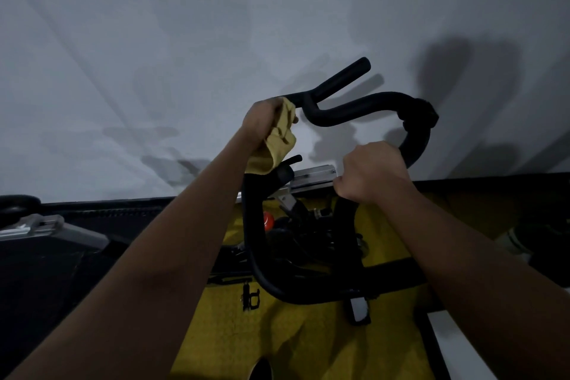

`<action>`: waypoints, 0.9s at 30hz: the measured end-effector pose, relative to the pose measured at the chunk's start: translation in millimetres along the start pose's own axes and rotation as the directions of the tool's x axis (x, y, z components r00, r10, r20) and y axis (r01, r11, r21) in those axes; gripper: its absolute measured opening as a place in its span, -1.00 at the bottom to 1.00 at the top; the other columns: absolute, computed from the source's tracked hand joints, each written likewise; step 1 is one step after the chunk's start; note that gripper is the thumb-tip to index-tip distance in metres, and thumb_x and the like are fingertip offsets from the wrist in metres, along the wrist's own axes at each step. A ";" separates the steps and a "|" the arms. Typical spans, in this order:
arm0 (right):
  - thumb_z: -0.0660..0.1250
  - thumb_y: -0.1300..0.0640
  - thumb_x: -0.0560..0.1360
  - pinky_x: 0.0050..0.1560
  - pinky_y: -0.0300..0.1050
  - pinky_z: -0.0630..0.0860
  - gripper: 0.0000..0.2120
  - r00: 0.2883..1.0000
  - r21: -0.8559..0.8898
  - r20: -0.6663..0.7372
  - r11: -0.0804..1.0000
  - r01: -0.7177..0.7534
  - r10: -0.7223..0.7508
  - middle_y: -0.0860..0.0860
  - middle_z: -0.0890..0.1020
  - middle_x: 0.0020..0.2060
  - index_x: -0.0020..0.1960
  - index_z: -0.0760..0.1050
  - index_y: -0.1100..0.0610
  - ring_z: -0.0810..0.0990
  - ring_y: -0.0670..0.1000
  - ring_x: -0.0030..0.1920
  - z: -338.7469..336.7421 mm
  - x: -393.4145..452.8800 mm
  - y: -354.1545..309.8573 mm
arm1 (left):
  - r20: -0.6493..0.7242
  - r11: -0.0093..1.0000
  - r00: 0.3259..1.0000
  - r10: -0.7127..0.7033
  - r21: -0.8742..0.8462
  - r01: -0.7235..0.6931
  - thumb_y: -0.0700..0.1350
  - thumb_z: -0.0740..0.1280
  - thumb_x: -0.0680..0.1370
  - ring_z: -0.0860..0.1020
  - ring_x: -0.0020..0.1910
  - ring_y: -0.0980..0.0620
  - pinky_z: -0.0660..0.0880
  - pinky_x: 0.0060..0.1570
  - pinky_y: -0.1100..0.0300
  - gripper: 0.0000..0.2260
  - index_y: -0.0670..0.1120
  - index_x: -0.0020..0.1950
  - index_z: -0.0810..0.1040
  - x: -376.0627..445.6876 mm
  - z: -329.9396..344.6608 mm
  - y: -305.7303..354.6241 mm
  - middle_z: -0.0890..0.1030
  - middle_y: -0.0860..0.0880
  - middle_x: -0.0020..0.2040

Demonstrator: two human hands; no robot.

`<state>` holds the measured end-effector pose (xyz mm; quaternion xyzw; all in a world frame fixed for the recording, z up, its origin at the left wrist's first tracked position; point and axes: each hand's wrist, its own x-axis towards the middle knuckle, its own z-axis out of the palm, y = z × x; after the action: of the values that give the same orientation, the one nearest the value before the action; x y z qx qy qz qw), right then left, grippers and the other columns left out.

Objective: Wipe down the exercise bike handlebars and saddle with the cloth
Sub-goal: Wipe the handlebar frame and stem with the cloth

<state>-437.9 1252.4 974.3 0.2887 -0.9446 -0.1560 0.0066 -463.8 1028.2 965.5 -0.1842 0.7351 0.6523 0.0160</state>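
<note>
The black padded handlebars (364,108) of a yellow exercise bike loop in front of me, with a horn sticking up at the top. My left hand (262,123) grips a yellow cloth (279,142) wrapped round the left end of the front bar. The cloth's loose end hangs down below my fist. My right hand (373,173) is curled round the right side bar of the handlebars. The saddle is not in view.
The yellow bike frame (277,333) with a red knob (267,220) and a silver slider rail (311,176) lies below the bars. A white wall fills the upper view. Another machine's black grip and grey rail (27,225) stand at the left.
</note>
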 end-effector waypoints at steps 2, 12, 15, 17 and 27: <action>0.14 -0.15 0.54 -0.36 -0.15 0.31 -0.61 1.000 -0.001 0.007 1.000 0.000 0.000 -0.01 0.53 -0.35 -0.31 0.45 0.08 0.49 0.02 -0.32 -0.5 -0.1 -0.4 | 0.006 0.919 0.992 0.126 0.377 -0.118 0.04 0.17 0.53 0.62 -0.10 -0.13 0.52 0.07 -0.02 -0.66 -0.13 -0.08 0.66 0.8 7.6 -3.5 0.69 -0.16 -0.10; 0.11 -0.20 0.54 -0.31 -0.12 0.36 -0.59 0.999 -0.032 0.037 0.999 0.003 -0.002 0.01 0.52 -0.31 -0.16 0.53 0.09 0.52 0.05 -0.25 -3.9 -1.9 -1.8 | 0.086 0.408 0.975 0.204 0.898 -0.165 0.25 0.10 0.59 0.56 0.10 -0.11 0.39 0.20 -0.04 -0.57 -0.05 -0.01 0.58 -10.0 16.6 -3.9 0.60 -0.02 -0.13; 0.10 -0.20 0.54 -0.29 -0.11 0.40 -0.59 0.999 -0.037 0.048 0.999 0.009 -0.008 0.01 0.51 -0.30 -0.17 0.50 0.09 0.54 0.07 -0.22 -5.1 -2.1 -1.8 | 0.057 0.417 0.962 0.265 0.893 -0.168 0.31 0.14 0.54 0.55 0.03 -0.11 0.43 0.07 -0.02 -0.51 -0.08 0.09 0.54 -13.0 9.1 -19.4 0.60 -0.05 -0.07; 0.09 -0.20 0.54 -0.29 -0.11 0.41 -0.59 0.999 -0.033 0.049 0.999 0.008 -0.006 0.01 0.51 -0.31 -0.20 0.48 0.09 0.53 0.06 -0.24 -5.2 -2.9 -1.1 | 0.071 0.408 0.942 0.327 0.889 -0.208 0.25 0.18 0.55 0.57 -0.03 -0.14 0.41 -0.05 0.02 -0.61 -0.08 0.01 0.48 -13.4 6.2 -27.8 0.55 -0.05 -0.14; 0.11 -0.18 0.54 -0.31 -0.13 0.39 -0.58 0.999 -0.007 0.033 1.000 0.023 -0.023 0.00 0.52 -0.33 -0.31 0.43 0.09 0.54 0.05 -0.25 0.3 1.3 0.1 | 0.022 0.416 0.941 0.337 0.893 -0.170 0.22 0.16 0.57 0.57 -0.05 -0.12 0.37 -0.17 0.09 -0.65 -0.06 -0.10 0.46 -7.1 2.2 -34.6 0.54 -0.01 -0.15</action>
<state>-439.0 1251.8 974.0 0.2970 -0.9406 -0.1642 -0.0099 -447.5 1029.3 934.1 -0.0874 0.9832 0.1524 -0.0490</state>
